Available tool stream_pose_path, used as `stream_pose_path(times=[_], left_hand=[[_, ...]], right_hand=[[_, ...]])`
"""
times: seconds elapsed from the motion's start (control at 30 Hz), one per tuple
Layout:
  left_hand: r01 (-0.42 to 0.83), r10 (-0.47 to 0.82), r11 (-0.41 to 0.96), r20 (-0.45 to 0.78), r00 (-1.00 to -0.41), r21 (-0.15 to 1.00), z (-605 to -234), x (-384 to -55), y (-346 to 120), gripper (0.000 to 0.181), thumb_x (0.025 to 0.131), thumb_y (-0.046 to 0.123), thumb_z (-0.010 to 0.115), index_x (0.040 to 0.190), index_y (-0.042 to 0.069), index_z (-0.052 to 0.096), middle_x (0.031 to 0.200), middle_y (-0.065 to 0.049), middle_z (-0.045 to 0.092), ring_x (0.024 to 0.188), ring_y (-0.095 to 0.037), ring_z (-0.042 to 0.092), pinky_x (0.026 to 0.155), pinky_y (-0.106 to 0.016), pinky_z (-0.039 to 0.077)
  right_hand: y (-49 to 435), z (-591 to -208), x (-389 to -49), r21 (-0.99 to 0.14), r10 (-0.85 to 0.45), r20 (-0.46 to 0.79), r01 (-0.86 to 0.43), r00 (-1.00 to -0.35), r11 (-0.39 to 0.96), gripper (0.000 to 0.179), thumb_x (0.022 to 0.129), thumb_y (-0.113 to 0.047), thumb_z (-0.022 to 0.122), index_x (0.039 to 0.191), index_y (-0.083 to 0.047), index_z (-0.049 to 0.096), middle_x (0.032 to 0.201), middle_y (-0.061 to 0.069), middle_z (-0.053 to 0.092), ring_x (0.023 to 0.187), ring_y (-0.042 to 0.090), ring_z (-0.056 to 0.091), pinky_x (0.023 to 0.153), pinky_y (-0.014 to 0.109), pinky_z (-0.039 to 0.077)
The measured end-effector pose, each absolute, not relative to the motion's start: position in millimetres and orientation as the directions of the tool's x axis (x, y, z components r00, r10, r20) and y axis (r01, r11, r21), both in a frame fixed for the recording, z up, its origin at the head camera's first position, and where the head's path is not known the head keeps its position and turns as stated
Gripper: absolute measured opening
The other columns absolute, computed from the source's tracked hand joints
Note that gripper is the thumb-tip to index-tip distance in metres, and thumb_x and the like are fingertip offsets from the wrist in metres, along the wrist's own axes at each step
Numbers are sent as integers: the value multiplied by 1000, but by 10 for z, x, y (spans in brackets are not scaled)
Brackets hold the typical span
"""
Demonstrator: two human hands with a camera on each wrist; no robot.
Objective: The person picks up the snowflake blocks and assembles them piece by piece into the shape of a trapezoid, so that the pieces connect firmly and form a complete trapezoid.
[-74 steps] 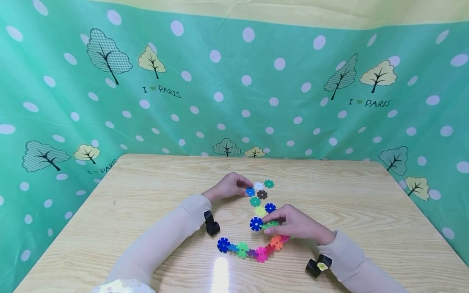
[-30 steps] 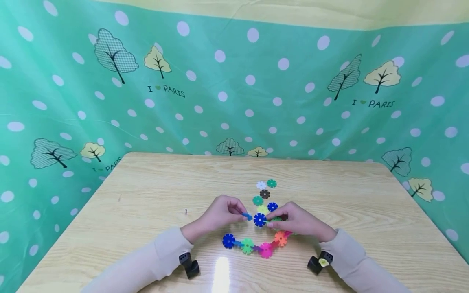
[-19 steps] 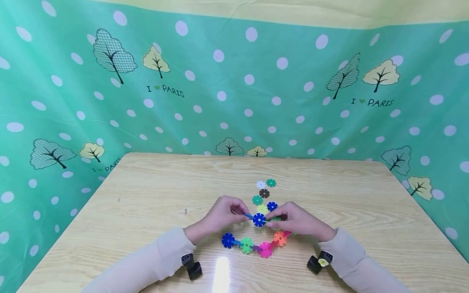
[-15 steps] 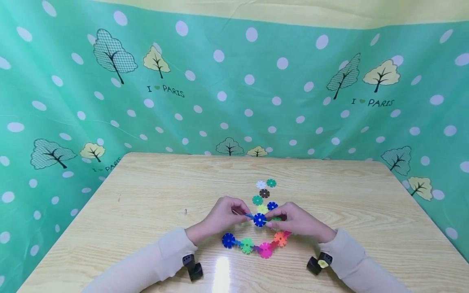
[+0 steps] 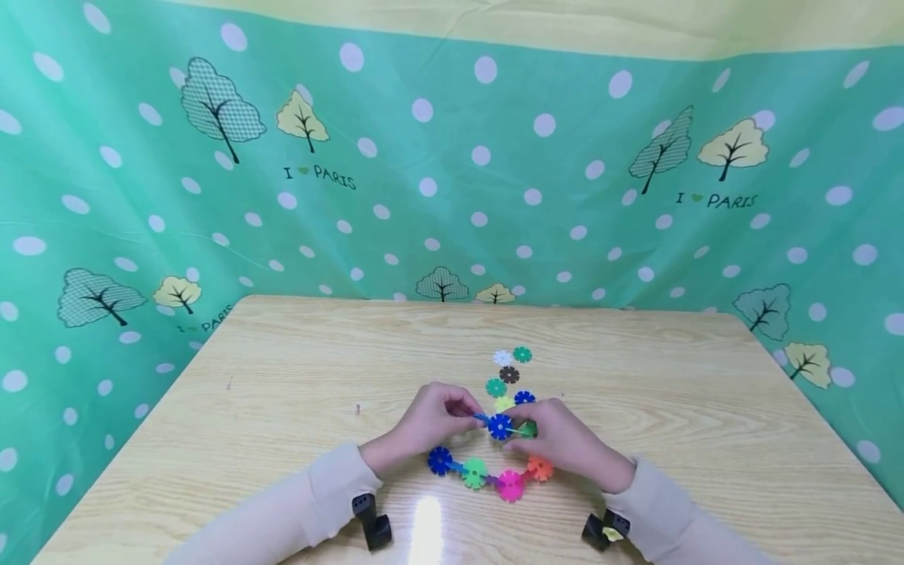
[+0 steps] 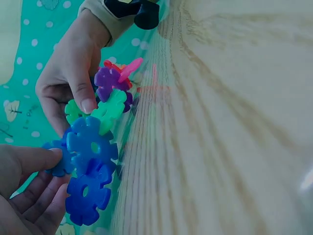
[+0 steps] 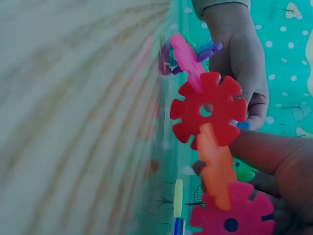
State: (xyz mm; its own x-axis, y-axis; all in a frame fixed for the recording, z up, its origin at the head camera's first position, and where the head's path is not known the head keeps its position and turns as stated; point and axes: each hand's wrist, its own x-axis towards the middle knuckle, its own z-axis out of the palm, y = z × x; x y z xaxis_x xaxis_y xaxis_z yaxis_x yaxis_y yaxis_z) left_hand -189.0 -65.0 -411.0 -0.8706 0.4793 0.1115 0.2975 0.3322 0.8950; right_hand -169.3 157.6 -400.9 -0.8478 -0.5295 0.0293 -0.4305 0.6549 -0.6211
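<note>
Chain (image 5: 511, 486) of notched discs and single light blue disc (image 5: 481, 418), held in two hands

Location: near half of the tabletop (image 5: 318, 345), roughly midway between its left and right edges. Chain bowed, its gap toward the left edge.

Key relation: light blue disc lies on the left-edge side of the end dark blue disc (image 5: 501, 427), the chain's tip nearer the far edge. The two meet or nearly meet; whether their notches are engaged cannot be told. Light blue disc appears nearly edge-on from the head, its long axis pointing at the dark blue one, whose face is turned up. Left hand (image 5: 432, 416) is nearer to the light blue disc; right hand (image 5: 561, 441) stands on the opposite side of the joint.

Grip: left hand pinches the light blue disc between thumb and fingers; right hand grips the chain beside its green links.

Appearance: flat, round pieces, centre hole, slotted rim, neighbours set crosswise. Colours include dark blue, blue, green, purple, pink, red and orange.

Also listed, loose toward the far edge: yellow disc (image 5: 504, 404), loose dark blue disc (image 5: 525, 398), near teal disc (image 5: 496, 388), brown disc (image 5: 509, 375), white disc (image 5: 502, 358), far teal disc (image 5: 523, 355).
</note>
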Motion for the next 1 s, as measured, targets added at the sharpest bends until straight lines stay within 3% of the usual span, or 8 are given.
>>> stream_pose_path(times=[0.3,0.6,0.9,1.0], left_hand=[[274,471,319,99,-876,907,-4138,-1889,-641,6,79,7,75,84,11,74,76,3,70,68,-10,62,61,-22,53],[296,501,315,107,-859,902,-4157,-1931,-644,7,78,7,75,84,10,75,80,2,72,68,-9,63,59,-20,51],[305,507,264,138,-851,915,-4167,-1958,-627,7,77,6,76,83,9,75,82,-2,73,70,-10,64,61,-20,52],[295,514,259,127,-848,920,-4168,-1945,-624,7,76,5,77,82,8,75,82,-4,73,70,-10,64,62,-20,53]], right_hand=[[1604,-4024,-1712,-644,-533,55,-438,-844,627,44,75,-22,78,114,-6,67,88,-4,71,79,6,64,75,25,53],[1657,-4053,-1766,-736,-575,29,-407,-818,541,40,77,-19,76,113,-5,67,96,3,73,63,6,62,57,18,50],[1683,-4066,-1799,-752,-583,39,-408,-811,518,38,79,-17,74,114,-5,67,104,7,71,45,-1,34,52,18,46],[1692,-4080,-1802,-766,-607,48,-419,-793,487,38,80,-17,74,114,-2,66,106,10,70,54,-3,50,59,19,51]])
